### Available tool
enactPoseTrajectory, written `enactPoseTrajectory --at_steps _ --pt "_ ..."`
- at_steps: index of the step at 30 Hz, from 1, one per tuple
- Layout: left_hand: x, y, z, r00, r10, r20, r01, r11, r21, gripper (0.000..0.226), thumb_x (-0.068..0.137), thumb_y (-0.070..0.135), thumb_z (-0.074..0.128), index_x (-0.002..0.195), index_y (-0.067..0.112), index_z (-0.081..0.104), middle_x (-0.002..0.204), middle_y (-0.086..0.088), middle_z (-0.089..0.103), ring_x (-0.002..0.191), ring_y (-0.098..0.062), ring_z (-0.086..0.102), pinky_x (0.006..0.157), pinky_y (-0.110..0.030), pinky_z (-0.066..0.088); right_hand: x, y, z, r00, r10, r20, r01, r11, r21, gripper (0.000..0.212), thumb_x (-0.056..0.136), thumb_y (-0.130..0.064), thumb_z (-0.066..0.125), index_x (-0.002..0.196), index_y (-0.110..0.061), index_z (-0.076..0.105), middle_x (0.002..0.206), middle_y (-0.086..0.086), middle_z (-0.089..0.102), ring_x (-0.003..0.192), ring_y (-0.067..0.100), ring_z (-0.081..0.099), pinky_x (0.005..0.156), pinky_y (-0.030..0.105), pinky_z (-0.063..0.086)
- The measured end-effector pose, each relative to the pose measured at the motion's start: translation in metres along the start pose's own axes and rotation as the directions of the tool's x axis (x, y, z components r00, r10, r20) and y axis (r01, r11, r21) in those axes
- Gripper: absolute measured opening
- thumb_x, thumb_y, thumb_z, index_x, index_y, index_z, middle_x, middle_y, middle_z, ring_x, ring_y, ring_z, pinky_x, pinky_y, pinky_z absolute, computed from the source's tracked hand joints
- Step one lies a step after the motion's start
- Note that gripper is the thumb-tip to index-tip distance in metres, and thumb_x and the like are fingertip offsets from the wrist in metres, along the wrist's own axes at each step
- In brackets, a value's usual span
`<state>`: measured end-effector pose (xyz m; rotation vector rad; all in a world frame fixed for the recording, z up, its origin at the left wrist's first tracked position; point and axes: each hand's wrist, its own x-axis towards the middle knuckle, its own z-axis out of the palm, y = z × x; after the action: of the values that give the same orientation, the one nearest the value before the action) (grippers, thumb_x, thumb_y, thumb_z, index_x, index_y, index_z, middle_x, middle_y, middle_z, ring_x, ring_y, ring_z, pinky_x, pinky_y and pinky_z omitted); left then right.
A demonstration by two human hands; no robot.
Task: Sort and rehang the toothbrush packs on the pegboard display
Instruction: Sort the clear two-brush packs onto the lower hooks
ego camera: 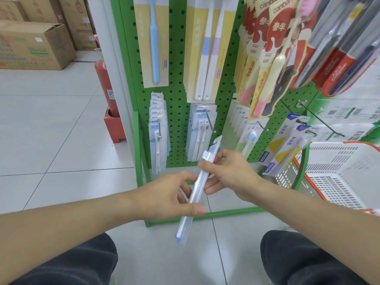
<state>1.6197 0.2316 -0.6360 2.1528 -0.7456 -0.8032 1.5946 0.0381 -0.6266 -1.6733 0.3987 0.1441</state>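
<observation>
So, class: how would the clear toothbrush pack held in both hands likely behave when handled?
The toothbrush pack probably feels light: the left hand and right hand hold it with fingertips. It looks fairly stiff, staying straight past both hands. Its glossy plastic may be slippery.

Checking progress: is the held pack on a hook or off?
Off: both hands hold the pack below the hooks.

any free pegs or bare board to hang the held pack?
Free: bare hook at lower right, between the yellow-wedge packs and the basket. Crowded: upper rows and lower-left pegs. Both hands hold the toothbrush pack.
</observation>
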Motion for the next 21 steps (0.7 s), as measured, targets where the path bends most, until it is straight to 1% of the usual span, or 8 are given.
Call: enactPoseTrajectory --at_steps 3,6,8,11,15,17,19,21 --pt "0.003 -0.006 0.002 0.999 0.019 -0.028 -0.019 1.000 -0.018 0.041 0.093 0.019 0.070 0.128 0.027 0.050 0.111 0.004 0.070 0.092 -0.011 0.073 0.088 -0.040 0.060 0.001 0.002 0.004 0.997 0.015 0.070 -0.020 0.996 0.084 0.056 0.081 -0.027 0.085 0.115 0.000 0.050 0.082 0.014 0.070 0.066 0.028 0.073 0.062 0.038 0.063" --pt "0.003 -0.010 -0.003 0.999 0.000 0.032 0.006 0.981 -0.193 0.043 0.096 -0.004 0.053 0.131 0.021 0.053 0.113 -0.003 0.075 0.104 -0.016 0.073 0.095 -0.042 0.058 0.006 0.003 -0.003 0.999 -0.036 -0.029 0.035 0.999 -0.032 0.059 0.075 -0.026 0.089 0.117 -0.007 0.052 0.103 0.011 0.067 0.079 0.018 0.073 0.064 0.037 0.064" --pt "0.001 -0.012 -0.008 0.994 0.001 0.112 0.024 0.975 -0.221 0.045 0.097 -0.006 0.052 0.134 0.021 0.052 0.114 -0.003 0.075 0.111 -0.016 0.070 0.100 -0.044 0.056 0.010 0.001 -0.011 0.987 -0.124 -0.099 0.110 0.985 -0.136 0.059 0.072 -0.020 0.092 0.116 -0.014 0.052 0.105 0.007 0.066 0.081 0.016 0.072 0.061 0.034 0.062" --pt "0.000 -0.015 -0.012 0.976 0.019 0.216 0.029 0.976 -0.216 0.043 0.098 -0.005 0.055 0.134 0.018 0.052 0.116 -0.004 0.074 0.114 -0.020 0.069 0.101 -0.049 0.054 0.014 -0.005 -0.024 0.973 -0.212 -0.095 0.205 0.975 -0.083 0.064 0.075 -0.006 0.088 0.127 -0.016 0.051 0.098 0.012 0.065 0.065 0.024 0.073 0.054 0.036 0.060" --pt "0.000 -0.015 -0.016 0.944 0.054 0.327 0.037 0.964 -0.264 0.069 0.088 -0.010 0.069 0.142 0.024 0.044 0.124 -0.009 0.069 0.113 -0.022 0.069 0.091 -0.036 0.059 0.017 -0.009 -0.032 0.944 -0.321 -0.073 0.311 0.943 -0.122 0.031 0.087 -0.007 0.078 0.113 -0.007 0.063 0.083 0.016 0.065 0.061 0.026 0.072 0.048 0.034 0.059" --pt "-0.001 -0.013 -0.013 0.919 0.076 0.386 0.016 0.973 -0.230 0.085 0.081 -0.010 0.078 0.145 0.030 0.038 0.125 -0.007 0.067 0.111 -0.022 0.070 0.091 -0.037 0.059 0.020 -0.006 -0.033 0.940 -0.321 -0.120 0.311 0.946 -0.095 0.024 0.092 -0.008 0.073 0.112 -0.002 0.062 0.080 0.012 0.065 0.065 0.025 0.074 0.049 0.034 0.059" --pt "-0.001 -0.011 -0.008 0.921 0.072 0.382 0.008 0.979 -0.203 0.089 0.076 -0.008 0.083 0.143 0.030 0.040 0.121 -0.004 0.068 0.106 -0.019 0.072 0.088 -0.036 0.060 0.021 -0.004 -0.033 0.942 -0.299 -0.153 0.291 0.954 -0.071 0.023 0.095 -0.010 0.069 0.113 0.001 0.060 0.075 0.006 0.065 0.069 0.023 0.076 0.050 0.035 0.060" --pt "-0.001 -0.008 -0.003 0.942 0.050 0.330 0.019 0.979 -0.203 0.076 0.074 -0.004 0.086 0.134 0.027 0.049 0.115 -0.005 0.070 0.097 -0.017 0.075 0.078 -0.032 0.062 0.020 -0.004 -0.030 0.949 -0.278 -0.150 0.275 0.961 -0.039 0.025 0.095 -0.011 0.070 0.112 0.001 0.057 0.073 0.002 0.066 0.070 0.021 0.076 0.050 0.034 0.060"
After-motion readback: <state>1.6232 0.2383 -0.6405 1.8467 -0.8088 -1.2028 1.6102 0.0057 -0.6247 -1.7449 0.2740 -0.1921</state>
